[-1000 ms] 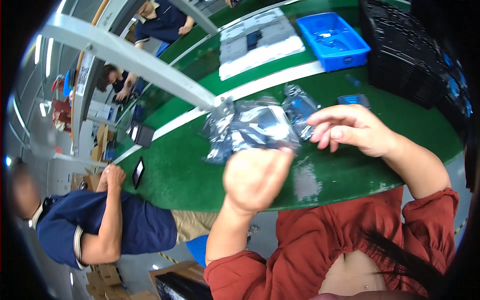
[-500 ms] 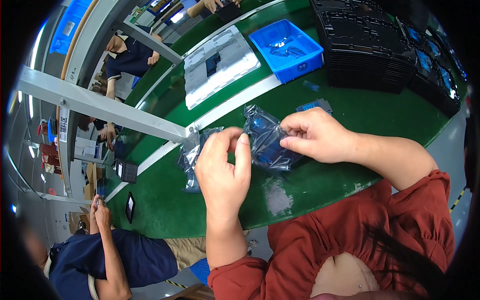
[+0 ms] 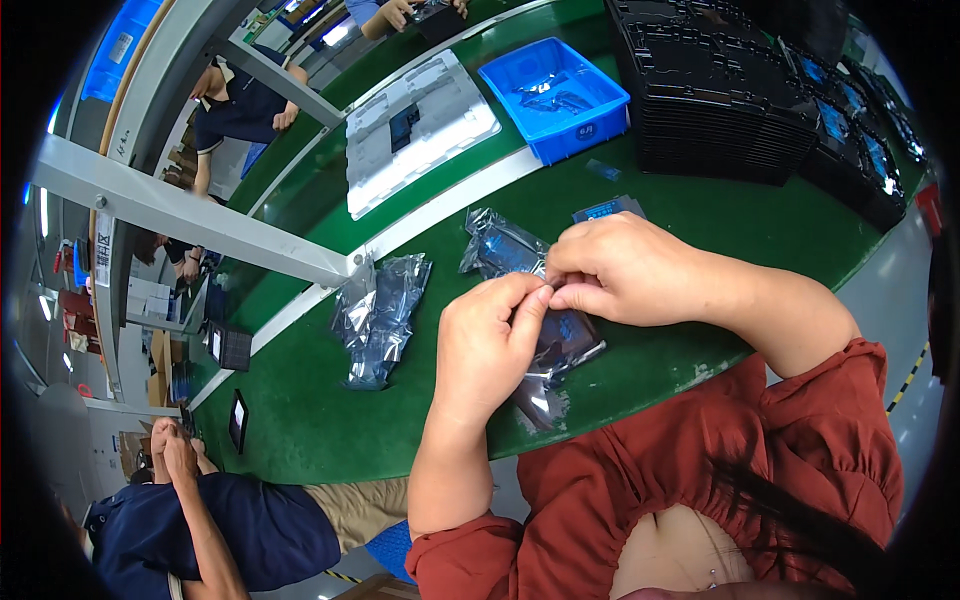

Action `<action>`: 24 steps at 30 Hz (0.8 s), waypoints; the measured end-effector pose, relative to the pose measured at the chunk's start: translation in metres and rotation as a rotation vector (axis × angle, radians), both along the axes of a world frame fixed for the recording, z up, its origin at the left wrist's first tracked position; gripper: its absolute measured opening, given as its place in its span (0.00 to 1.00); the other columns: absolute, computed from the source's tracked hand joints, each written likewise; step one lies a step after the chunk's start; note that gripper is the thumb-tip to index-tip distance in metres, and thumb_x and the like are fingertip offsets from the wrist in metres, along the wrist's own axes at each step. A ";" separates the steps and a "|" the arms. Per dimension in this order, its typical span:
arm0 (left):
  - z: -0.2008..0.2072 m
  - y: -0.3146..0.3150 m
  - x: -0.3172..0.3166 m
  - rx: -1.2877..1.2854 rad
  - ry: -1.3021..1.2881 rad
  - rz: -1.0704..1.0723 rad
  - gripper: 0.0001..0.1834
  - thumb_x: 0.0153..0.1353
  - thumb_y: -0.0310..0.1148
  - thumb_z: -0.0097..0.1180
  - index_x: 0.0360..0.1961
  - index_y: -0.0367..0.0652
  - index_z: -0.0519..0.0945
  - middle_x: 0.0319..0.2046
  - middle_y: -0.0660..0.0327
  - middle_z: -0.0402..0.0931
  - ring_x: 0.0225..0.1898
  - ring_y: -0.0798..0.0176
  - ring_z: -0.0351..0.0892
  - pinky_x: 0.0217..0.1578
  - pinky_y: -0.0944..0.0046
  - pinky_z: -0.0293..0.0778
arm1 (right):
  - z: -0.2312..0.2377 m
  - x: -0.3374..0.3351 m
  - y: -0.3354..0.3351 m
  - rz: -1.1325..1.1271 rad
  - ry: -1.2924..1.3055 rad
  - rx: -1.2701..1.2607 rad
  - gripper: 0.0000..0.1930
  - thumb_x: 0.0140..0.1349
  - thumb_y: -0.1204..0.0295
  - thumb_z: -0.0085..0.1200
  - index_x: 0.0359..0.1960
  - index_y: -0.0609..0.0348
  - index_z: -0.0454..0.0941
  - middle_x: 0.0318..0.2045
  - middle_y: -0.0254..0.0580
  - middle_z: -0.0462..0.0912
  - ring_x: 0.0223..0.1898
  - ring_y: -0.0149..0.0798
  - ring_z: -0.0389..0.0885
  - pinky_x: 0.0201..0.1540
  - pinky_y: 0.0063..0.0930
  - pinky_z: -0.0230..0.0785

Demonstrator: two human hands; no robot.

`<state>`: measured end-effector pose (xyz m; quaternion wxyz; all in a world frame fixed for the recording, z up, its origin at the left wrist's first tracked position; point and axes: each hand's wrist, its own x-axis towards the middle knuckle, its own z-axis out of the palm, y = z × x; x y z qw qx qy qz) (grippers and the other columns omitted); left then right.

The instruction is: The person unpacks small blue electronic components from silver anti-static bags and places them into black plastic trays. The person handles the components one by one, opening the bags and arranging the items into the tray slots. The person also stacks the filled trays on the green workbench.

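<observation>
Above the green table, my left hand point(image 3: 488, 340) and my right hand point(image 3: 625, 268) meet with their fingertips pinched together. They grip the film of a clear plastic bag point(image 3: 568, 342) with a dark, flat piece inside; the exact pinched spot is hidden by the fingers. More crinkled film with a bluish piece point(image 3: 497, 243) sticks out beyond my hands. To the left of my left hand lies a loose heap of shiny clear bags point(image 3: 385, 318). A dark flat part with a blue face point(image 3: 608, 208) lies just behind my right hand, partly covered by it.
Farther back are a blue bin point(image 3: 558, 100) with bagged pieces and a silvery-white tray point(image 3: 420, 130) bearing a dark part. Tall stacks of black trays point(image 3: 715, 100) stand at the right. A metal frame bar point(image 3: 200, 215) crosses the left. A co-worker point(image 3: 230, 525) sits at the left.
My left hand has moved right and closed from a loose curl to a pinch against my right fingertips. The bag heap on the left is uncovered. The view has shifted slightly.
</observation>
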<state>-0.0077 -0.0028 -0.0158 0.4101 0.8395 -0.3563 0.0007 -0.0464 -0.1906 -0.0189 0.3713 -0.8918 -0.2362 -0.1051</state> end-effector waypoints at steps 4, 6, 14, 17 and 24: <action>0.000 0.001 0.000 0.065 -0.043 -0.131 0.05 0.56 0.29 0.56 0.27 0.39 0.80 0.22 0.53 0.77 0.24 0.52 0.77 0.25 0.59 0.71 | -0.004 0.005 -0.007 0.194 -0.099 -0.039 0.08 0.54 0.69 0.60 0.26 0.62 0.78 0.21 0.45 0.77 0.26 0.48 0.77 0.28 0.37 0.69; 0.002 0.002 -0.002 0.013 -0.019 -0.203 0.05 0.55 0.28 0.56 0.27 0.38 0.79 0.21 0.53 0.76 0.23 0.52 0.77 0.25 0.59 0.71 | 0.001 0.008 -0.012 0.358 -0.076 0.044 0.08 0.54 0.70 0.60 0.24 0.62 0.77 0.19 0.44 0.76 0.23 0.47 0.76 0.26 0.37 0.67; 0.002 0.010 0.005 -0.195 0.354 -0.305 0.07 0.57 0.29 0.56 0.26 0.38 0.83 0.20 0.60 0.79 0.21 0.71 0.74 0.23 0.69 0.68 | 0.014 -0.005 0.000 0.277 -0.581 -0.116 0.11 0.50 0.74 0.56 0.14 0.58 0.68 0.14 0.36 0.65 0.15 0.40 0.69 0.15 0.32 0.60; 0.003 0.009 0.007 -0.199 0.425 -0.313 0.07 0.57 0.28 0.56 0.26 0.37 0.82 0.20 0.61 0.78 0.21 0.72 0.74 0.23 0.70 0.69 | 0.007 -0.010 0.002 0.247 -0.808 -0.246 0.10 0.45 0.73 0.55 0.14 0.57 0.67 0.15 0.34 0.63 0.14 0.35 0.66 0.14 0.29 0.58; -0.007 0.045 0.054 -0.412 0.371 0.143 0.09 0.62 0.29 0.52 0.27 0.36 0.79 0.21 0.64 0.77 0.23 0.73 0.74 0.25 0.70 0.70 | 0.025 -0.048 0.017 0.294 -0.976 -0.234 0.14 0.43 0.71 0.60 0.11 0.52 0.65 0.14 0.28 0.60 0.13 0.26 0.61 0.13 0.24 0.52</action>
